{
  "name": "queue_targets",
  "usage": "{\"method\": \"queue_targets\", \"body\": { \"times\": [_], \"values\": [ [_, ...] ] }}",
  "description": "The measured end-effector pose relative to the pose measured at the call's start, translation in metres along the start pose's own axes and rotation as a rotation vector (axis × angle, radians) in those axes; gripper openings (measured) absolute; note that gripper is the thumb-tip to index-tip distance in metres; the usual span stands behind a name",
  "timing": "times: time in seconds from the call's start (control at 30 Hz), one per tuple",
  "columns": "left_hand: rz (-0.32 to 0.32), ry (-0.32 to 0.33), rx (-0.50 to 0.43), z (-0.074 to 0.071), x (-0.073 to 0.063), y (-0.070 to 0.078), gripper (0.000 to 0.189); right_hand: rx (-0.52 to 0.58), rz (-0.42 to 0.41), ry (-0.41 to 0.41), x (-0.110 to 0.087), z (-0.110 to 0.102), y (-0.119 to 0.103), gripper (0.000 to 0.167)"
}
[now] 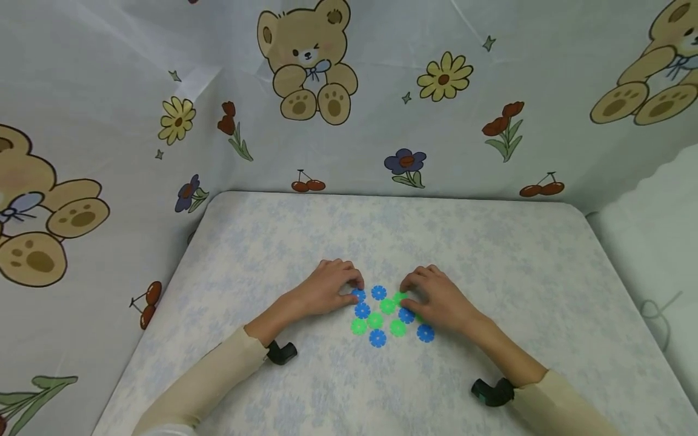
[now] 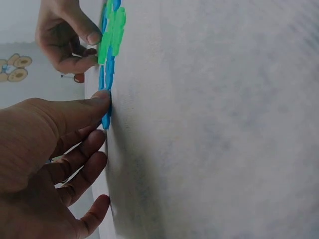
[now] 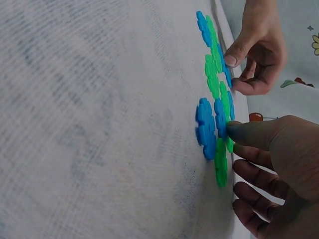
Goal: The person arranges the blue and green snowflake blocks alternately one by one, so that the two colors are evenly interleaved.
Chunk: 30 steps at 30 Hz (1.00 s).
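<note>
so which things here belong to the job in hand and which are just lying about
Seem part of the job:
blue notched discs
green notched discs
left hand
right hand

Just around it:
thin looped cord
bear-print sheet
black wrist devices

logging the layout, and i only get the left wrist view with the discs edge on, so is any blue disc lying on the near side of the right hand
Observer: Yes, the head view shows a blue disc on the table, just on the near side of the right hand.
Operator: ok, and what colour is the left sleeve, it's outside my picture
Observer: It is beige.
Operator: anything past the right edge of the table
Observer: Yes, a thin looped cord shows just beyond it.
</note>
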State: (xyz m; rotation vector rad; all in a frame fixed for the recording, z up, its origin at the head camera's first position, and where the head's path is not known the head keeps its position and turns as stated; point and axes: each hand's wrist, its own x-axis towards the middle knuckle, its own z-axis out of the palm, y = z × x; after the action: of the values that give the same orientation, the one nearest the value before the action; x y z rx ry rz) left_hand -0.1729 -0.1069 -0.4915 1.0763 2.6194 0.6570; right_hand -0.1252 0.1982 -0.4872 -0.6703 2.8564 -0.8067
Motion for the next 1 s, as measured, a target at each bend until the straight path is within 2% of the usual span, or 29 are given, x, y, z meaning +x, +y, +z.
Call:
{"method": "queue_targets", "body": {
  "times": [0.2,0.37,0.47,0.57,0.73,1.0],
  "values": [
    [-0.015,-0.012,-0.101,-0.003,0.002,0.002,0.021,-0.019,0.019,-0.018,0.003,-0.001,-0.006,0.019],
    [-0.028,-0.016,-0.206,-0.001,0.006,-0.010,0.017,-0.033,0.004,-0.041,0.007,-0.004,-0.005,0.018],
    [-0.029,-0.016,-0.295,-0.007,0.008,-0.019,0.012,-0.040,-0.010,-0.051,0.007,-0.004,-0.005,0.019],
    [-0.064,0.005,-0.361,-0.020,0.010,-0.026,0.009,-0.047,-0.018,-0.059,0.007,-0.004,-0.005,0.019],
    [-0.145,0.051,-0.353,-0.039,0.015,-0.045,0.008,-0.048,-0.017,-0.076,0.008,-0.006,-0.005,0.020],
    [-0.224,0.086,-0.309,-0.058,0.025,-0.074,0.011,-0.027,-0.002,-0.085,0.009,-0.007,-0.006,0.021]
  ]
}}
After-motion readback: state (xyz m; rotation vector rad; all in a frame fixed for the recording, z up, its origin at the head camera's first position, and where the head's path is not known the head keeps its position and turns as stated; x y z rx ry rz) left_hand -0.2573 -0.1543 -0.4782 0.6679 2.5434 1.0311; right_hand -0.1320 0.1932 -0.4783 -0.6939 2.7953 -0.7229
